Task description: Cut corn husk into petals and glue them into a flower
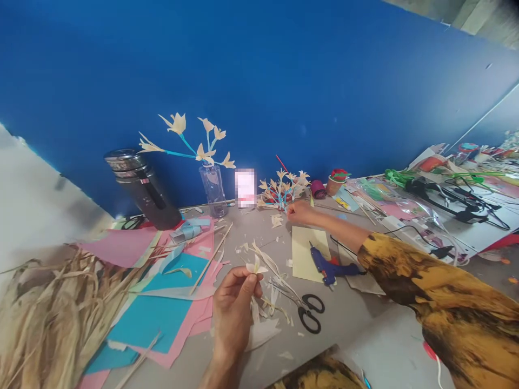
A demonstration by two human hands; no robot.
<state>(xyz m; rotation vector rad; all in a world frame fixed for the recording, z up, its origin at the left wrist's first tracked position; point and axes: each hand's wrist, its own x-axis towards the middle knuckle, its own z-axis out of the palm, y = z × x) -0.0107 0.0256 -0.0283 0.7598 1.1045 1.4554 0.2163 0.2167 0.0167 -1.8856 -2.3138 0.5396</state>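
My left hand pinches a small pale husk flower between thumb and fingers, above the table. My right hand is stretched forward to a bunch of small cream flowers with blue stems. Its fingers are closed at the bunch's lower edge; what is in them is too small to make out. Below my right forearm a blue glue gun lies on a pale yellow sheet. Black-handled scissors rest to the right of my left hand, with husk scraps around their blades.
A clear bottle holding larger cream flowers and a dark flask stand by the blue wall. Blue and pink paper and dried husks cover the left side. A power strip, cables and a small red-flowered pot are right.
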